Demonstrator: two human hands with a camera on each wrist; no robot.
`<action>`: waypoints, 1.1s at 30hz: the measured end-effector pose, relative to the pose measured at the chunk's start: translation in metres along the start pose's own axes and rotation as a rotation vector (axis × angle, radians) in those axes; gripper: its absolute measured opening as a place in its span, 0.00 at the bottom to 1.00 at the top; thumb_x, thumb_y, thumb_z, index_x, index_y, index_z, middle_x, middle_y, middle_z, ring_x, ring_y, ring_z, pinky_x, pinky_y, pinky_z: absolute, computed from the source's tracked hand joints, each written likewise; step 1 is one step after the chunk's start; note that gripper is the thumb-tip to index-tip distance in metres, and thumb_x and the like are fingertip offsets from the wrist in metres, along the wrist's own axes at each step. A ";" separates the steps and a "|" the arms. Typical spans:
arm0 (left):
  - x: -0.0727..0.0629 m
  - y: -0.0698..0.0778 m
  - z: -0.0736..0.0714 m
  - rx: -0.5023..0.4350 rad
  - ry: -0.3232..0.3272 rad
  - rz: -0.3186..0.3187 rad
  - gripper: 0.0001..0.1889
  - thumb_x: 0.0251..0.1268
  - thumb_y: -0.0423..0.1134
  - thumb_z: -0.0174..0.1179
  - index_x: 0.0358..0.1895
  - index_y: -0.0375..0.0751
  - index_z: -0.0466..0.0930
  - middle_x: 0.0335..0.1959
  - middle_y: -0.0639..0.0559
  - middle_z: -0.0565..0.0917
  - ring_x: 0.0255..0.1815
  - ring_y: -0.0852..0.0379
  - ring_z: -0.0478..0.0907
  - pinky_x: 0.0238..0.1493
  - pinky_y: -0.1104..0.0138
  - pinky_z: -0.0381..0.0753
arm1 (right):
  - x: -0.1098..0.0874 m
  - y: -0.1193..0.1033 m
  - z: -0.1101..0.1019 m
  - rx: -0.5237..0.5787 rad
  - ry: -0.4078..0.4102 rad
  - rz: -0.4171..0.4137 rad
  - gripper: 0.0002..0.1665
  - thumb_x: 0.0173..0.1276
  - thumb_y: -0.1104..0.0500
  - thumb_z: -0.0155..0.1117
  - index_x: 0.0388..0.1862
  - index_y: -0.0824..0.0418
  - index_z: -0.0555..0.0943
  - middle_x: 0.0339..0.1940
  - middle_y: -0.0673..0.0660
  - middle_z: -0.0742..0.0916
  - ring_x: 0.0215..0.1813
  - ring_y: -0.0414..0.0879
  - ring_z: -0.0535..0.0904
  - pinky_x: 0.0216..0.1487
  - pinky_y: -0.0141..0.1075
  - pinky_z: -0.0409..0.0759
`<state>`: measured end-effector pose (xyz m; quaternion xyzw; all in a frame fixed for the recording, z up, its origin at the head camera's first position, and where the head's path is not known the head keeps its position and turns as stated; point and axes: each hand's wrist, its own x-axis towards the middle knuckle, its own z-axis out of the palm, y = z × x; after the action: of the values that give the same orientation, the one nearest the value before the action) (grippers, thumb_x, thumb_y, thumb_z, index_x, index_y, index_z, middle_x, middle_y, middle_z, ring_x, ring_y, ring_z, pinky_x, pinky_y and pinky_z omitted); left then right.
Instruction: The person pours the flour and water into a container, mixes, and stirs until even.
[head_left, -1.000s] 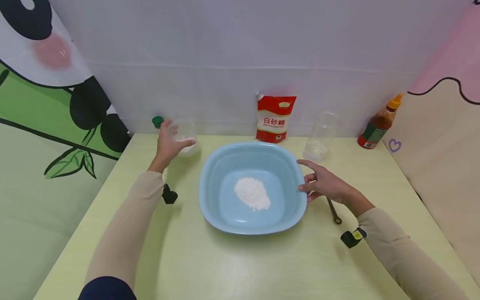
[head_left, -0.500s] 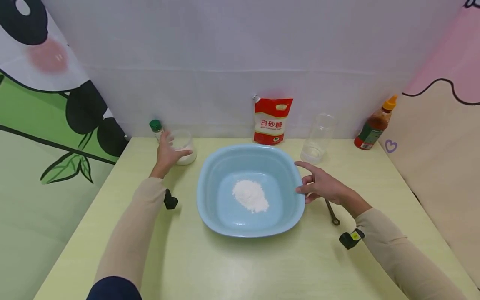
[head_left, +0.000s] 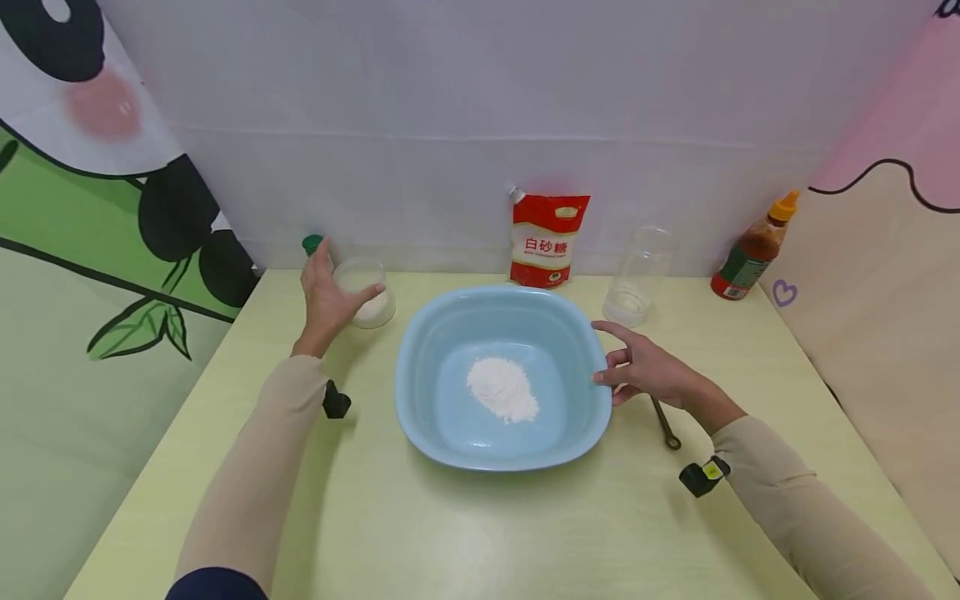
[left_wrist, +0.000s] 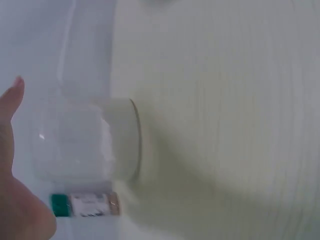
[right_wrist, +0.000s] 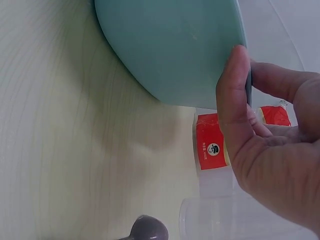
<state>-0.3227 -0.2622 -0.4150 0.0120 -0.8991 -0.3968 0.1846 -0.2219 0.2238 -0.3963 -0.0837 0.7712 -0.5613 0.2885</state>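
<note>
A blue basin (head_left: 501,459) sits mid-table (head_left: 480,533), its far rim near the back edge. The right hand (head_left: 647,367) pinches its right rim. Toward the back-left corner, the left hand (head_left: 326,307), fingers spread and released, is beside a clear jar (left_wrist: 82,140); just beside that stands a green-capped bottle (left_wrist: 90,205).

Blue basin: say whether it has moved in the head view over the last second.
No, the blue basin sits at the same spot relative to the red pouch; they shift only together.
</note>
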 end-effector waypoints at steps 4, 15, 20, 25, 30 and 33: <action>-0.017 0.026 -0.007 -0.053 0.144 0.108 0.52 0.54 0.48 0.73 0.80 0.49 0.49 0.79 0.42 0.53 0.81 0.46 0.47 0.78 0.47 0.52 | -0.001 -0.001 -0.001 -0.001 0.002 0.006 0.53 0.68 0.63 0.66 0.83 0.51 0.46 0.38 0.59 0.86 0.35 0.50 0.87 0.38 0.44 0.88; -0.093 0.074 -0.011 -0.391 -0.240 0.010 0.42 0.66 0.34 0.63 0.79 0.37 0.49 0.80 0.36 0.55 0.82 0.42 0.49 0.79 0.48 0.53 | -0.005 -0.001 -0.004 -0.087 0.015 -0.032 0.51 0.72 0.56 0.63 0.83 0.55 0.44 0.38 0.59 0.86 0.36 0.51 0.85 0.42 0.48 0.87; -0.110 0.061 0.001 -0.419 -0.430 -0.059 0.40 0.68 0.34 0.60 0.79 0.37 0.49 0.79 0.33 0.54 0.80 0.35 0.51 0.76 0.43 0.58 | -0.006 0.003 -0.015 -0.130 0.149 -0.056 0.44 0.74 0.51 0.60 0.81 0.59 0.51 0.34 0.57 0.84 0.35 0.50 0.84 0.40 0.41 0.87; -0.121 0.054 0.013 -0.401 -0.495 -0.053 0.40 0.66 0.30 0.59 0.79 0.37 0.50 0.77 0.30 0.58 0.75 0.30 0.62 0.70 0.42 0.67 | -0.001 0.008 -0.030 -0.088 0.402 -0.130 0.40 0.76 0.52 0.57 0.79 0.62 0.54 0.26 0.47 0.83 0.28 0.41 0.81 0.35 0.35 0.85; -0.125 0.055 0.021 -0.385 -0.487 -0.093 0.40 0.62 0.26 0.55 0.79 0.40 0.51 0.74 0.27 0.64 0.69 0.30 0.69 0.61 0.43 0.76 | 0.012 0.011 -0.039 -0.001 0.685 -0.188 0.40 0.73 0.54 0.60 0.78 0.62 0.55 0.19 0.39 0.80 0.22 0.34 0.77 0.28 0.27 0.78; -0.124 0.057 0.024 -0.383 -0.463 -0.106 0.41 0.60 0.25 0.54 0.78 0.41 0.53 0.71 0.27 0.68 0.67 0.31 0.72 0.58 0.45 0.79 | 0.021 0.011 -0.044 0.013 0.825 -0.199 0.39 0.71 0.55 0.62 0.76 0.61 0.59 0.18 0.38 0.79 0.20 0.33 0.77 0.24 0.26 0.75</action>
<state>-0.2088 -0.1852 -0.4292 -0.0672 -0.8241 -0.5604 -0.0475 -0.2609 0.2538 -0.4047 0.0758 0.8065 -0.5779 -0.0992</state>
